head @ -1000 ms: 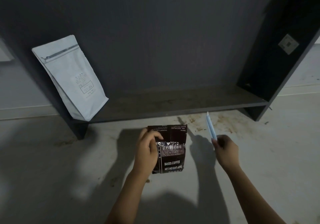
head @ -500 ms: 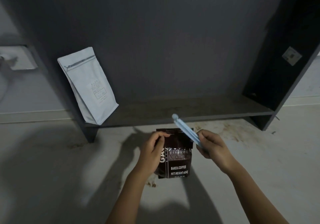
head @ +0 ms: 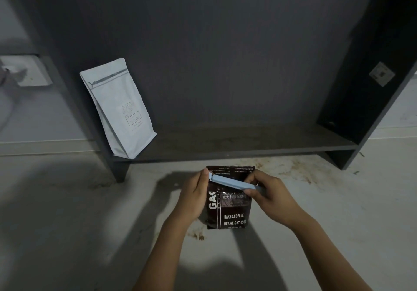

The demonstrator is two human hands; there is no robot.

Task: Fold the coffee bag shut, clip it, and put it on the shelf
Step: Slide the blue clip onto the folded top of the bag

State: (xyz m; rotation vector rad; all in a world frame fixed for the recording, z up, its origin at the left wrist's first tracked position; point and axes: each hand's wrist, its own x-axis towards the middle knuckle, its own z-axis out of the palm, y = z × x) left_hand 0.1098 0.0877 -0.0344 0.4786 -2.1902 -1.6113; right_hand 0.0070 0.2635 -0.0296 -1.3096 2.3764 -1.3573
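Clipping step: at lower centre, coffee bag (head: 229,209) is steadied by left hand (head: 194,197); clip (head: 232,183) is gripped by right hand (head: 268,197) across the fold. Squeezing shut needed next, then the shelf (head: 248,143).

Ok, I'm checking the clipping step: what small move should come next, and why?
Probably press the blue clip shut across the dark coffee bag. It already lies slanted over the bag's folded top, the left hand at one end and the right hand pinching the other, with the bag off the shelf.
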